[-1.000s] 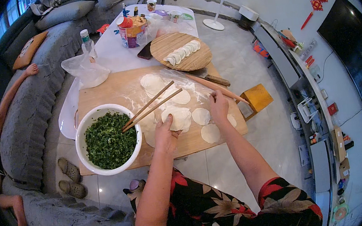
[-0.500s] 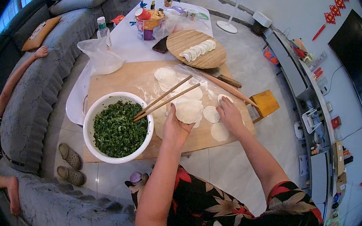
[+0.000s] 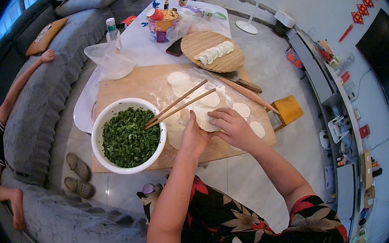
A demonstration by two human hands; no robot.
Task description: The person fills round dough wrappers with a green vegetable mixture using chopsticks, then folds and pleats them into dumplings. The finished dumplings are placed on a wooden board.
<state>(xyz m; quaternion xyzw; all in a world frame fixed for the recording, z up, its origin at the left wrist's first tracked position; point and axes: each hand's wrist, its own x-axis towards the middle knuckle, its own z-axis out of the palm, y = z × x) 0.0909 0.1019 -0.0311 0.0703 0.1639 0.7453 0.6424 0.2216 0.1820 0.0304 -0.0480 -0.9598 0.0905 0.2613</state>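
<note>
My left hand (image 3: 195, 138) holds up a thin round dough wrapper (image 3: 205, 120), its thumb along the left edge. My right hand (image 3: 233, 128) meets it from the right, its fingers closed on the same wrapper. More flat wrappers, such as one on the right (image 3: 241, 110), lie on the floured wooden board (image 3: 124, 84). On the board's left stands a white bowl (image 3: 97, 148) of chopped green filling (image 3: 127, 138). A pair of chopsticks (image 3: 185, 105) rests in the filling and slants out over the board.
A rolling pin (image 3: 251, 95) and a wooden-handled knife (image 3: 249, 86) lie at the board's right edge. Beyond sits a round wooden board (image 3: 190, 46) with a row of dumplings (image 3: 215, 53). Farther back are a plastic bag (image 3: 112, 63), a bottle (image 3: 113, 34) and a snack bucket (image 3: 161, 30).
My right hand has moved left, from the wrappers on the right of the board to the wrapper in my left hand. The wrapper it was touching lies on the board.
</note>
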